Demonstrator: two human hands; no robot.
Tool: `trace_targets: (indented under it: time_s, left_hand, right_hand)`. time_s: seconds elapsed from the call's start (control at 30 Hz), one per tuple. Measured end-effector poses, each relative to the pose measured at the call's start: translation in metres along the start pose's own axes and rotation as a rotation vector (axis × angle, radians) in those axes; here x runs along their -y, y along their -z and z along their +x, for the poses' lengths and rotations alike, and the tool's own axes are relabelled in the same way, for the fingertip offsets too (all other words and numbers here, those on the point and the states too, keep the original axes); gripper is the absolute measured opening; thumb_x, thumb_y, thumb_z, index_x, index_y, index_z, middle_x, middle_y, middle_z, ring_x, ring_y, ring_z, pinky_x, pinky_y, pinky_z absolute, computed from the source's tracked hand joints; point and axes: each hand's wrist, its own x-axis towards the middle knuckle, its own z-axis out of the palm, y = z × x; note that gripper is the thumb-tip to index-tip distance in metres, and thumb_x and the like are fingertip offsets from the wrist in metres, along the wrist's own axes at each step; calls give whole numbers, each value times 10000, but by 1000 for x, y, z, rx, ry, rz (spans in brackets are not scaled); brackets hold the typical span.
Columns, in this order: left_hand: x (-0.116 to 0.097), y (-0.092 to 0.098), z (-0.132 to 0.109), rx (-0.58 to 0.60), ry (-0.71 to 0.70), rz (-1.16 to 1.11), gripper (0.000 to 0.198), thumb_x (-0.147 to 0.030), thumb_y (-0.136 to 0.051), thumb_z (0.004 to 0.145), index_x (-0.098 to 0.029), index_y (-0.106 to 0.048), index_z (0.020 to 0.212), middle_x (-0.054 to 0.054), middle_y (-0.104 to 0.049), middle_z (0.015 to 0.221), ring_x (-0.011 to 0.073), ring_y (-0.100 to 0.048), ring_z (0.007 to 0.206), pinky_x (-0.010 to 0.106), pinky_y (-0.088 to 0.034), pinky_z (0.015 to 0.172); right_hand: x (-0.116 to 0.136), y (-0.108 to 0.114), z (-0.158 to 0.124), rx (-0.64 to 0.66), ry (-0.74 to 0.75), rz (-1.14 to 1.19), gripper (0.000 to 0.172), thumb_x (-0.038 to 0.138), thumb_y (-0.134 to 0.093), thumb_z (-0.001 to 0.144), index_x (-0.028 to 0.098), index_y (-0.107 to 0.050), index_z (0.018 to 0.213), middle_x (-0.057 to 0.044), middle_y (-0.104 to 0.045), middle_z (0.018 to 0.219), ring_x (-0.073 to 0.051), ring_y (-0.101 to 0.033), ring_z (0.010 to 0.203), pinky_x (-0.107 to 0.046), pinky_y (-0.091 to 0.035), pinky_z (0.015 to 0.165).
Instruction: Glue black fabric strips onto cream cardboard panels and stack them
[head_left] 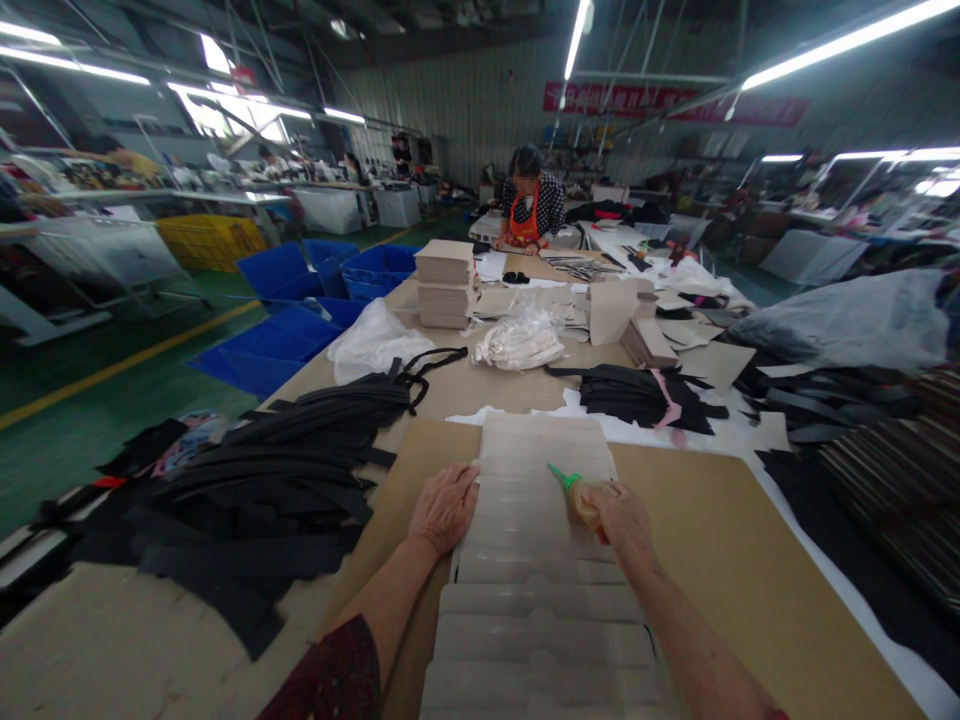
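Several grey-beige cardboard pieces lie overlapped in a long row in front of me, with shiny streaks along their edges. At the row's left edge my left hand rests flat, its fingers stretched out and touching the card. My right hand is wrapped round a glue bottle with a green nozzle. The bottle is tilted, and its nozzle points left over the upper part of the row. Whether the tip touches the card, I cannot tell. Beneath the row is a brown board.
Bundles of black strips lie left and right. Farther along stand a cardboard stack and a plastic bag of white pieces. A person in an orange apron works at the far end. Blue crates stand left.
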Motion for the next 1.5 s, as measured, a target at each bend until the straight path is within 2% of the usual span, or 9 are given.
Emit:
trace_targets:
  time_s: [0.17, 0.77, 1.23, 1.5]
  left_hand:
    - [0, -1, -1, 5, -3, 3, 347, -317, -385, 978, -272, -546, 1282, 51, -597, 1243, 218, -544, 1125, 387, -414, 1024]
    - [-2, -1, -3, -8, 15, -10, 336, -322, -386, 977, -269, -553, 1264, 53, -602, 1239, 224, -543, 1120, 401, -413, 1014]
    - [-4, 1, -4, -32, 15, -22, 272, -277, -397, 966, -241, -566, 1177, 63, -612, 1212, 217, -553, 1115, 392, -425, 1008]
    - [-4, 1, -5, -28, 23, -16, 265, -276, -383, 974, -241, -561, 1167, 59, -610, 1216, 218, -547, 1132, 392, -424, 1010]
  right_hand:
    - [6, -11, -3, 43, 33, -9, 426, 472, -680, 651, 204, -667, 981, -39, -674, 703, -184, -600, 478, -254, -403, 366]
    - [29, -36, -23, 110, 72, -50, 345, 473, -650, 679, 227, -666, 921, -41, -681, 744, -184, -596, 504, -257, -406, 375]
    - [30, -76, -30, 149, 118, -43, 318, 478, -667, 681, 261, -669, 913, -13, -677, 731, -172, -611, 611, -225, -399, 456]
    - [41, -88, -43, 172, 99, 18, 275, 433, -678, 653, 261, -656, 866, -14, -654, 719, -170, -575, 536, -241, -393, 403]
